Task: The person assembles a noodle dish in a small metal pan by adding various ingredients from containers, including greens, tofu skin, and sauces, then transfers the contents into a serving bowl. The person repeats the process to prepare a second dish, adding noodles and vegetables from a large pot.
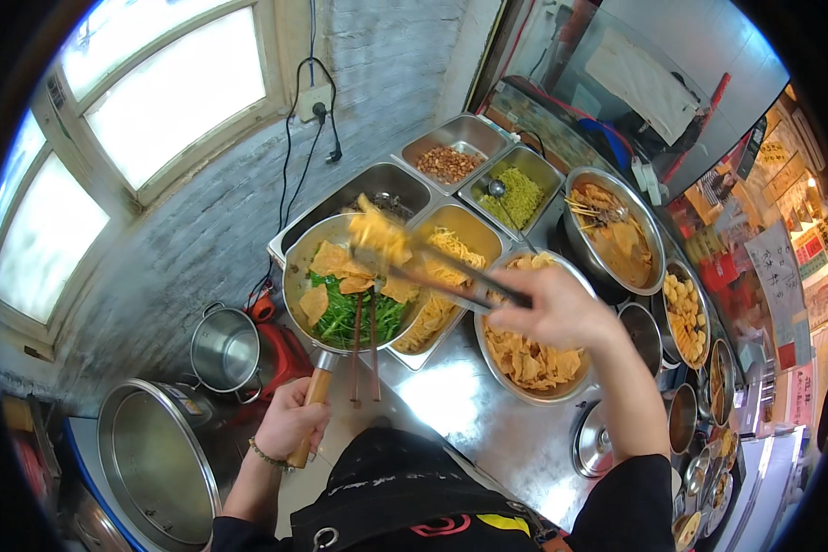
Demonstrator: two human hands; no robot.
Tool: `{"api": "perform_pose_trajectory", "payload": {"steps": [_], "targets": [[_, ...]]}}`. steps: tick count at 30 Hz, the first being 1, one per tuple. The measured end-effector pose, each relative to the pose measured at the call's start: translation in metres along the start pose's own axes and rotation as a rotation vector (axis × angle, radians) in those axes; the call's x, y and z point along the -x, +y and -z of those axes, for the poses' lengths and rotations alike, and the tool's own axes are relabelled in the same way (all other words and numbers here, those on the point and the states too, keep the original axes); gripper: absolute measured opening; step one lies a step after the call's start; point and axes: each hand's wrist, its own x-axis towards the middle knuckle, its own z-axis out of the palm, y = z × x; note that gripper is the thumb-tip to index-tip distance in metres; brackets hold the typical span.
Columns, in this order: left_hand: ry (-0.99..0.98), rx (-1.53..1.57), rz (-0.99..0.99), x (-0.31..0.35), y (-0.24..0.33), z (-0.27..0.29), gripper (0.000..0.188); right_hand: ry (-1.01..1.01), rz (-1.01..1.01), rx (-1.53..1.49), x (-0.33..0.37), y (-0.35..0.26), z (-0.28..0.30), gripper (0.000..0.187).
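Note:
My left hand [292, 417] is wrapped round the wooden handle [317, 391] of a pan. In the pan [296, 269] lie green leafy vegetables [345, 311] and crisp golden sheets [339, 261]. A pair of brown chopsticks [365, 359] leans across its near rim. My right hand [554, 305] grips dark-handled tongs [465, 276], blurred by motion. At their tips a clump of yellow shreds [380, 234] is held above the pan's far right side. Just under my right hand stands a big metal bowl [488, 368] of golden crisp sheets.
Metal trays behind the pan hold yellow shreds [451, 247], peanuts [448, 165] and chopped green food with a ladle [513, 197]. A large pot of reddish broth [614, 230] stands right. At left are a steel pot [224, 350] and a large vat [143, 451]. Cords hang on the wall.

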Motion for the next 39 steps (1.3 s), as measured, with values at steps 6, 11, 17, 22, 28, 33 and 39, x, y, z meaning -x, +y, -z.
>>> {"api": "perform_pose_trajectory", "payload": {"steps": [6,11,17,22,28,33,39], "targets": [[0.02,0.045,-0.012,0.01,-0.009,0.015,0.009,0.14,0.033,0.022,-0.022,-0.008,0.003,0.04],[0.153,0.011,-0.042,0.028,-0.009,0.033,0.01,0.038,-0.184,0.254,-0.126,0.021,-0.012,0.043],[0.28,0.043,-0.013,0.049,-0.006,0.048,0.011,-0.061,-0.264,0.266,-0.234,0.027,-0.059,0.038],[0.284,0.071,-0.003,0.054,-0.011,0.059,0.013,-0.214,-0.333,-0.126,-0.245,0.049,-0.069,0.019],[0.211,0.047,-0.043,0.036,0.001,0.058,0.012,-0.061,-0.303,-0.588,-0.177,0.048,-0.039,0.018],[0.137,0.046,-0.056,0.015,0.009,0.051,0.011,0.042,-0.251,-0.407,-0.148,0.046,-0.016,0.017],[0.092,0.027,-0.043,0.002,0.015,0.037,0.01,0.05,-0.245,-0.328,-0.134,0.031,-0.011,0.022]]}}
